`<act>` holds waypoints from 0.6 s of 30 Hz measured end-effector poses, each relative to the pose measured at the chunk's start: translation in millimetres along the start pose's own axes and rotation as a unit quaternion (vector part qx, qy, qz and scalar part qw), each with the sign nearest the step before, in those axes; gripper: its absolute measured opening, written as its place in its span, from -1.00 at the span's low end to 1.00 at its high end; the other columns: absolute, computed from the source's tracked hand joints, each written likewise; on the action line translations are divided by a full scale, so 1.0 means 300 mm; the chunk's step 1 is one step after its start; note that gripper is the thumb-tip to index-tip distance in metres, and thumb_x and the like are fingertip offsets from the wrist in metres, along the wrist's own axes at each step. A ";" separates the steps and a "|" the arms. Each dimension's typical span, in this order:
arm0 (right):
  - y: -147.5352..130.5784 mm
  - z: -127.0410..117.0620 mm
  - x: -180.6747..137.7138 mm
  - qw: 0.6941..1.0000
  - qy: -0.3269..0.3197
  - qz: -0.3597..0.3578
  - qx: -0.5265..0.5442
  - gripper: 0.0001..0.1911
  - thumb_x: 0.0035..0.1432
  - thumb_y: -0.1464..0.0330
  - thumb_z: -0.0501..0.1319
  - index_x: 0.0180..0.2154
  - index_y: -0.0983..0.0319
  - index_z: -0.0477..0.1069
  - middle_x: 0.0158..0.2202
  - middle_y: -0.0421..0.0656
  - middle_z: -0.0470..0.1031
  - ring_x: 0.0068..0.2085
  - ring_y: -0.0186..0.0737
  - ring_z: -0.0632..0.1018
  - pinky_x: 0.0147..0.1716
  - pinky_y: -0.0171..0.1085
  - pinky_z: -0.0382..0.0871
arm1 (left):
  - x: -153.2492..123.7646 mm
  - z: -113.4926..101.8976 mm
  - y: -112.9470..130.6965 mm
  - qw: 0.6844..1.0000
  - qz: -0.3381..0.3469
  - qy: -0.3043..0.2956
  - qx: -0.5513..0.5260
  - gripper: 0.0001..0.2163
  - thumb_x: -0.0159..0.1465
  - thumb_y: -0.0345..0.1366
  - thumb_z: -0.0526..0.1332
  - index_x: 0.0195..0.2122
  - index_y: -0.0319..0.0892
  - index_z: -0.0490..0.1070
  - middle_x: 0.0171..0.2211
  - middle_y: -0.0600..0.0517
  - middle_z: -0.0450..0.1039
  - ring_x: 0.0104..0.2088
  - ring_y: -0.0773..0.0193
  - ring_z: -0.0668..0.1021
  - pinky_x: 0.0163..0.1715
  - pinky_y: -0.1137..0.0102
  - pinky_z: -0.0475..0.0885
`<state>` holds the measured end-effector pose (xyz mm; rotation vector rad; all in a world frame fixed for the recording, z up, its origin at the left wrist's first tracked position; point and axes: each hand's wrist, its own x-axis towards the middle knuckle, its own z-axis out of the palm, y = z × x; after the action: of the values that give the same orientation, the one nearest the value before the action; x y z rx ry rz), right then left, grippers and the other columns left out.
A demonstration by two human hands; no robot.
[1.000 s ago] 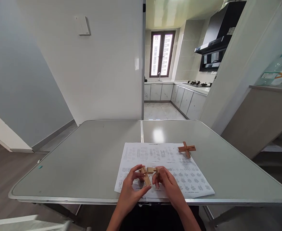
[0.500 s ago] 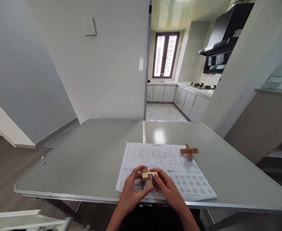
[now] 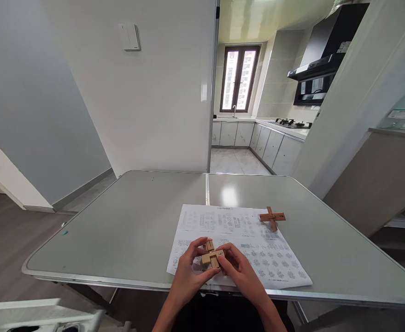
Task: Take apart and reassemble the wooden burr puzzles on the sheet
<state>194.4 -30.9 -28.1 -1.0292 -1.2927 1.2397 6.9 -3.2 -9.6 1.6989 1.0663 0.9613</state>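
My left hand [image 3: 188, 272] and my right hand [image 3: 242, 272] meet over the near edge of a printed instruction sheet [image 3: 238, 244]. Between their fingertips they pinch a small pale wooden puzzle [image 3: 211, 254], two notched bars crossed over one another. The left fingers curl round its left side, the right fingers press on its right end. A second, darker wooden cross [image 3: 272, 217] lies on the sheet's far right corner, well away from both hands.
The sheet lies on a grey folding table [image 3: 126, 221] with a metal rim and a centre seam. A white partition wall stands behind it. Beyond the doorway is a kitchen with cabinets and a window. A counter stands at the right.
The two pale bars, apart a second ago with one in each hand, have been brought together into a cross. The hands have closed in toward each other.
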 end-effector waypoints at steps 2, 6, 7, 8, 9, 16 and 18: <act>0.005 -0.002 0.000 1.000 -0.004 -0.001 -0.004 -0.62 0.32 -0.02 0.22 -0.13 0.15 0.44 -0.34 -0.24 0.38 -0.32 -0.23 0.41 -0.31 -0.29 0.34 | 0.000 0.000 0.003 1.000 0.001 0.005 -0.004 -0.40 0.14 -0.21 0.45 0.21 0.03 0.36 -0.01 0.00 0.59 -0.02 0.06 0.61 0.17 0.07 0.44; 0.009 -0.003 0.001 1.000 -0.006 0.001 -0.018 -0.63 0.34 0.00 0.21 -0.10 0.16 0.44 -0.34 -0.23 0.38 -0.32 -0.24 0.39 -0.31 -0.29 0.31 | -0.006 -0.001 0.009 1.000 -0.001 0.005 -0.008 -0.42 0.16 -0.23 0.44 0.21 0.05 0.36 -0.10 0.03 0.60 -0.04 0.07 0.60 0.17 0.07 0.42; 0.010 -0.002 0.000 1.000 -0.004 0.000 -0.023 -0.63 0.34 0.00 0.21 -0.10 0.16 0.44 -0.35 -0.23 0.38 -0.33 -0.24 0.38 -0.32 -0.29 0.31 | -0.007 -0.001 0.010 1.000 -0.002 0.006 -0.007 -0.43 0.17 -0.24 0.44 0.20 0.06 0.36 -0.12 0.03 0.60 -0.03 0.07 0.60 0.16 0.08 0.42; 0.012 -0.002 0.000 1.000 -0.003 0.000 -0.025 -0.63 0.35 0.00 0.21 -0.10 0.16 0.44 -0.35 -0.24 0.37 -0.34 -0.24 0.37 -0.33 -0.29 0.30 | -0.009 -0.001 0.009 1.000 -0.002 0.009 -0.007 -0.45 0.18 -0.24 0.43 0.20 0.07 0.37 -0.13 0.03 0.60 -0.03 0.06 0.60 0.15 0.09 0.43; 0.014 0.000 -0.001 1.000 -0.004 0.001 -0.026 -0.63 0.34 0.00 0.21 -0.10 0.16 0.44 -0.35 -0.24 0.37 -0.34 -0.25 0.37 -0.33 -0.29 0.30 | -0.011 -0.001 0.008 1.000 -0.002 0.012 -0.006 -0.45 0.18 -0.24 0.43 0.20 0.07 0.38 -0.13 0.03 0.59 -0.03 0.06 0.60 0.14 0.10 0.43; 0.013 0.008 -0.004 1.000 0.001 0.004 -0.013 -0.59 0.30 -0.04 0.23 -0.11 0.15 0.44 -0.35 -0.23 0.38 -0.32 -0.22 0.40 -0.32 -0.28 0.34 | -0.017 -0.003 0.003 0.999 0.006 0.002 -0.039 -0.43 0.19 -0.30 0.41 0.22 0.09 0.34 -0.07 0.04 0.57 0.01 0.09 0.57 0.17 0.14 0.41; 0.004 0.011 -0.005 1.000 -0.002 0.005 -0.004 -0.60 0.30 -0.04 0.24 -0.12 0.15 0.43 -0.34 -0.24 0.38 -0.33 -0.23 0.41 -0.32 -0.27 0.35 | -0.016 -0.004 0.001 0.998 0.006 -0.009 -0.060 -0.44 0.22 -0.31 0.40 0.24 0.08 0.32 -0.01 0.01 0.56 0.03 0.09 0.57 0.18 0.14 0.41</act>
<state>191.2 -32.7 -29.5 -1.0412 -1.2974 1.2462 4.3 -7.5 -9.6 1.6142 0.9683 0.9958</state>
